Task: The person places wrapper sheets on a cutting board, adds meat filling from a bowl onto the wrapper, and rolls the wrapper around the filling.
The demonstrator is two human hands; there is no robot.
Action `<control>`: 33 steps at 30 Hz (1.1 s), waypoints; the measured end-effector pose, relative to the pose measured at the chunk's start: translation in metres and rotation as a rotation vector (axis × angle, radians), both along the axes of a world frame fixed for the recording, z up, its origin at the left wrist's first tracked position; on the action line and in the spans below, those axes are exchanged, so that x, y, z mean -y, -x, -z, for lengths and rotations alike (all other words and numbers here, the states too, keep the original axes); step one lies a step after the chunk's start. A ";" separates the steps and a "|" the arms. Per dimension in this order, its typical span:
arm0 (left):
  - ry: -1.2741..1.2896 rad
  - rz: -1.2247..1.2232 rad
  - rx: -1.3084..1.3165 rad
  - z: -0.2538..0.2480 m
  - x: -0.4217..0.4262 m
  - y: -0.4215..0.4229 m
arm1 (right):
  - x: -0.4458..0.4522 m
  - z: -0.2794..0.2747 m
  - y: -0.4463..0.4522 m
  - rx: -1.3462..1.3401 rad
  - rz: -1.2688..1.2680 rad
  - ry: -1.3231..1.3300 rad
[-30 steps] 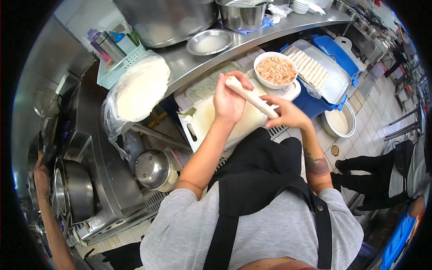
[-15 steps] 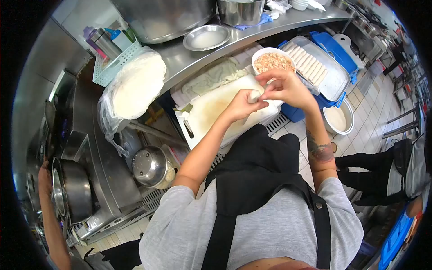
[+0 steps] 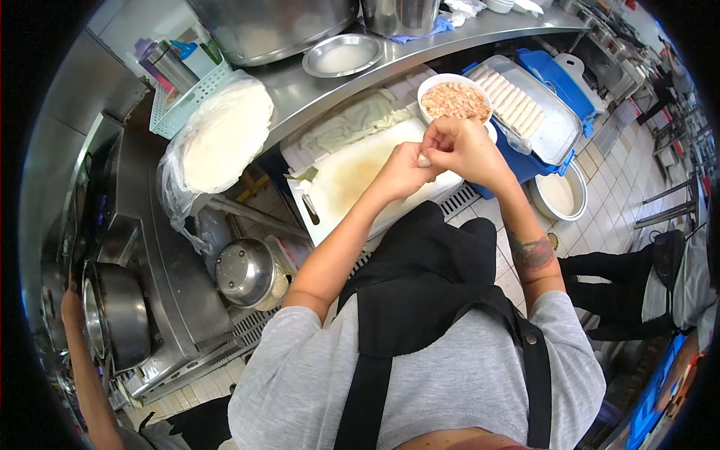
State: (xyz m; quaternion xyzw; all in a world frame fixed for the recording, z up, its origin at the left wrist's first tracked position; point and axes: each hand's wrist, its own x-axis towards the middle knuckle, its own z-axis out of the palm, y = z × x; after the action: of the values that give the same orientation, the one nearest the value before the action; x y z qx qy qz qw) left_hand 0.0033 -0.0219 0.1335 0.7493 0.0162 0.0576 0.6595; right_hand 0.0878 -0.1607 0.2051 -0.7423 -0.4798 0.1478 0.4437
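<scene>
Over the white rectangular cutting board (image 3: 360,169): the left hand (image 3: 405,172) and right hand (image 3: 463,154) met.
Pale cylindrical roll (image 3: 424,160): it was mostly hidden in the left hand, one end showing.
Left grip: closed around the roll.
Right grip: fingers bent together at that end; whether they pinched it, I could not tell.
Finger work: probably shaping or closing the roll's end.
Roll's end: the next move seemed to call for light pressure, the left hand steadying.
Far right: a white round bowl (image 3: 421,96) of chopped pinkish-orange mixture (image 3: 454,100) stood near a silver metal tray (image 3: 559,126) bearing a row of pale rolls (image 3: 514,103).
</scene>
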 end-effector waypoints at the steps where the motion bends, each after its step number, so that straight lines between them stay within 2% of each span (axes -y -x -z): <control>1: -0.025 -0.003 -0.017 0.005 0.000 -0.002 | 0.001 -0.008 0.001 0.019 -0.016 0.053; 3: -0.030 0.000 -0.019 0.012 -0.001 -0.004 | 0.004 -0.020 0.001 0.055 -0.048 0.156; 5: 0.013 0.009 0.014 0.014 -0.002 -0.005 | 0.007 -0.018 -0.008 0.133 -0.182 0.066; 8: -0.081 0.024 0.010 0.011 -0.007 -0.004 | 0.010 -0.014 -0.017 0.169 -0.280 0.032; 11: 0.036 0.053 0.025 0.002 0.002 0.001 | 0.006 -0.011 -0.024 0.112 -0.254 0.138; 15: -0.080 0.045 -0.087 -0.011 0.003 0.006 | 0.003 -0.020 -0.022 0.042 -0.222 0.274; 18: -0.077 0.031 -0.081 -0.007 0.003 0.004 | -0.001 -0.001 -0.033 -0.073 -0.238 0.222; 21: -0.077 0.014 -0.072 -0.004 0.003 0.002 | -0.004 0.022 -0.048 -0.327 -0.257 0.210; 24: 0.001 0.001 -0.011 -0.006 0.004 0.003 | 0.005 0.004 -0.026 -0.777 -0.228 0.096; 30: -0.044 0.032 -0.027 -0.004 0.005 -0.001 | -0.001 0.035 -0.036 -0.602 -0.265 0.039; 33: -0.025 0.032 -0.020 0.000 0.005 -0.001 | -0.002 0.044 -0.039 -0.736 -0.296 0.019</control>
State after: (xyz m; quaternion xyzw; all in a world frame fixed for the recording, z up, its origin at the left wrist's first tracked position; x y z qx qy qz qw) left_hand 0.0040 -0.0269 0.1338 0.7582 0.0099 0.0397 0.6508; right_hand 0.1268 -0.1582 0.1611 -0.5667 -0.3892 0.4705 0.5532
